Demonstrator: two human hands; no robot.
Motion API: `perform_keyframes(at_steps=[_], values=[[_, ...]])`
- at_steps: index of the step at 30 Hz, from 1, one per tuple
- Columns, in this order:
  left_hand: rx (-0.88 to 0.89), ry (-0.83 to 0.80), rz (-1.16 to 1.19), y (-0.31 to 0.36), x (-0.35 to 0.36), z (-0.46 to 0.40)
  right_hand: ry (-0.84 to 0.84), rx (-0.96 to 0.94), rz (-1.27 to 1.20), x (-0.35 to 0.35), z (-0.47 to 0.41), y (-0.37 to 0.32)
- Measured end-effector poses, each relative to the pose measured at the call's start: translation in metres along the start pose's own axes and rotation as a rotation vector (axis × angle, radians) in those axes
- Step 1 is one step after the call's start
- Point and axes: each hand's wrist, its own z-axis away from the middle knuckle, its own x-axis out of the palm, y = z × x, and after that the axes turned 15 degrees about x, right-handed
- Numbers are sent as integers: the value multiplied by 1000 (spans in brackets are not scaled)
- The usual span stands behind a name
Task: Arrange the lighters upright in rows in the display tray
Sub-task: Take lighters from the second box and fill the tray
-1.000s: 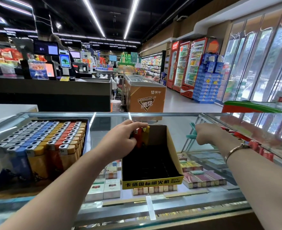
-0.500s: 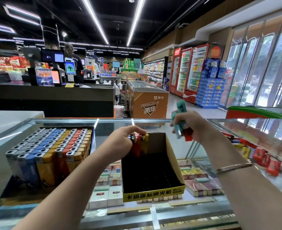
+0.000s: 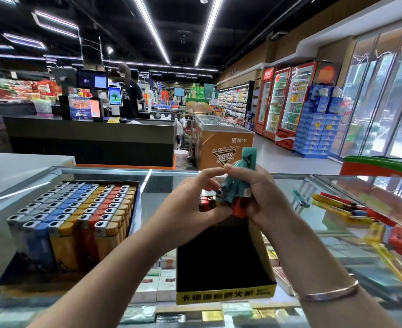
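Small bunch of teal and red plastic lighters (image 3: 236,190) held over the far end of the black-lined cardboard display tray with the yellow printed front (image 3: 226,296), which sits on the glass-topped table (image 3: 162,183). Right hand (image 3: 262,197) wrapped round the bunch; one teal lighter stands tall above the fist, a red one pokes out below. Left hand (image 3: 192,207) meets it, thumb and forefinger pinching at the bunch, seemingly to draw one out. A couple of red lighters (image 3: 205,204) already stand at the tray's back wall, partly hidden by the left hand; the rest of the tray is bare. To do this step well, I'd judge: take one at a time, turn it metal head up, seat it tight against those already standing so the row does not topple. Left, a full tray of grey, blue, yellow and red lighters (image 3: 77,218). Right, loose yellow and red lighters (image 3: 351,211) lie flat on the glass.
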Motion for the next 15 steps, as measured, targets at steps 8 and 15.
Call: perform_keyframes(at_steps=[8, 15], values=[[154, 203, -172, 10, -1, -2, -23, 78, -10, 1, 3, 0], [-15, 406, 74, 20, -6, -3, 12, -35, 48, -14, 8, -12]])
